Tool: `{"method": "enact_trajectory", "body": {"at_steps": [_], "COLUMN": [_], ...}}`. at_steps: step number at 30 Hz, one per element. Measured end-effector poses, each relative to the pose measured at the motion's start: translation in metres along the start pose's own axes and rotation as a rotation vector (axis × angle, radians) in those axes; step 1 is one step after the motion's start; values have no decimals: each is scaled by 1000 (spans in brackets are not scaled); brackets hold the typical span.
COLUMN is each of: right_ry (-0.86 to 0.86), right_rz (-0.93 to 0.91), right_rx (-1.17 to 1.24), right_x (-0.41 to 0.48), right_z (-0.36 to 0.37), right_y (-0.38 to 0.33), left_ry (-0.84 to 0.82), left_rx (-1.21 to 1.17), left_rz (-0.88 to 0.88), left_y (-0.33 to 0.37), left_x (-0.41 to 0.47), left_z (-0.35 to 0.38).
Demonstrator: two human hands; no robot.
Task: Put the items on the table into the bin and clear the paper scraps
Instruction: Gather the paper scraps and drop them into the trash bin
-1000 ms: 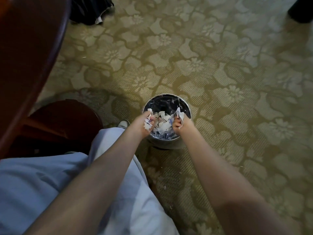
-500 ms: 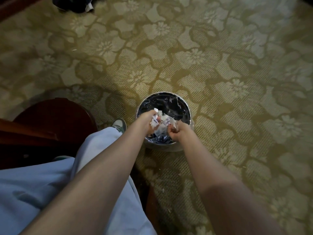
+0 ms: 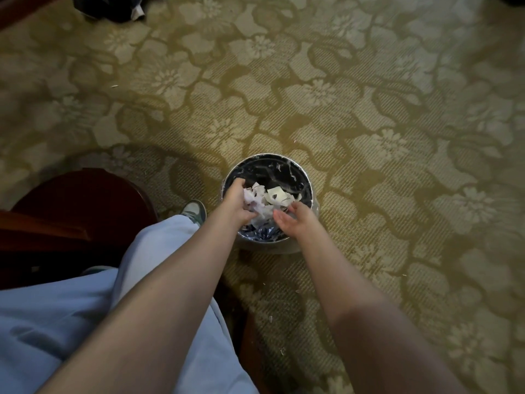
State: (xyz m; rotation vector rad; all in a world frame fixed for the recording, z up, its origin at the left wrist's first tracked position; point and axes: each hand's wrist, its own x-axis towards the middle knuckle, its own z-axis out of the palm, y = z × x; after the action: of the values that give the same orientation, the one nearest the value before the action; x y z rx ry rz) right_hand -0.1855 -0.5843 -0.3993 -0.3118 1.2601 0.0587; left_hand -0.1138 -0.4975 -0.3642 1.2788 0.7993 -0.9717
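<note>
Two hands meet over the bin (image 3: 284, 169), which stands on the patterned carpet (image 3: 369, 109) just below the middle of the frame. The left hand (image 3: 237, 207) curls round a wad of paper scraps (image 3: 274, 196) held above the bin's mouth, fingers over the top and thumb beneath. The right hand (image 3: 294, 221) is spread and holds nothing, its fingertips just beside the wad. Judged step: dropping a gathered load of scraps into the bin. The next move would call for the left hand to loosen its hold directly above the opening, so that the light pieces fall inside and not past the rim. A few pale flecks (image 3: 270, 319) on the carpet, lower middle, would probably need picking up afterwards. Hidden or unclear: the table is out of frame, so what remains on it cannot be judged; both wrists cover the bin's near wall; its dark, glossy interior makes the contents below the wad hard to read. A light trouser leg (image 3: 71, 322), a shoe (image 3: 196, 210) and dark wooden furniture (image 3: 85, 200) fill the lower left; a dark object (image 3: 113, 7) is cut off at the upper left.
</note>
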Motion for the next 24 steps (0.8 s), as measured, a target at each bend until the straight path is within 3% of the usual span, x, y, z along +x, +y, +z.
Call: {"method": "enact_trajectory", "body": {"at_steps": [10, 24], "right_ry": [10, -115], "right_rz": [-75, -409], "right_rx": [-160, -246], "right_x": [-16, -105], "right_z": [3, 24], "right_y": [2, -37], "left_ry": [-80, -143], "left_rx": [155, 397], "left_rz": [1, 399], "left_y": [7, 33], "left_x": [-19, -126], "left_z": [-7, 19]}}
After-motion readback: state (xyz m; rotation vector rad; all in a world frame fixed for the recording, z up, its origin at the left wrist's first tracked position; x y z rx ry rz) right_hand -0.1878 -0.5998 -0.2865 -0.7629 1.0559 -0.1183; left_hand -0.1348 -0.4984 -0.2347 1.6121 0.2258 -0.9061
